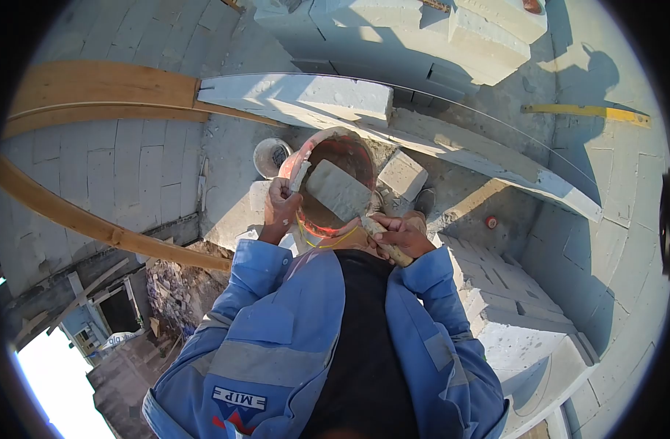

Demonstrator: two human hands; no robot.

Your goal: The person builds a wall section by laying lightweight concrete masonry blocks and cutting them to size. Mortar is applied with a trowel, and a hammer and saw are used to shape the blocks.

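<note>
A trowel (340, 190) with a broad grey blade lies across the mouth of a red bucket (365, 157). My right hand (403, 234) is wrapped round its pale handle, close in front of my chest. At the left rim of the bucket, my left hand (280, 205) is closed on a small pale strip-like piece (300, 175). Greyish residue coats the inside of the bucket. A thin yellow cord (335, 243) loops between my two hands, below the bucket's near rim.
A white pail (271, 157) stands left of the bucket, and a loose block (403, 175) lies to its right. Beyond runs a low pale block wall (481, 157) with a string over it. Stacked blocks (510, 314) stand at right; curved-looking wooden beams (108, 227) cross the left.
</note>
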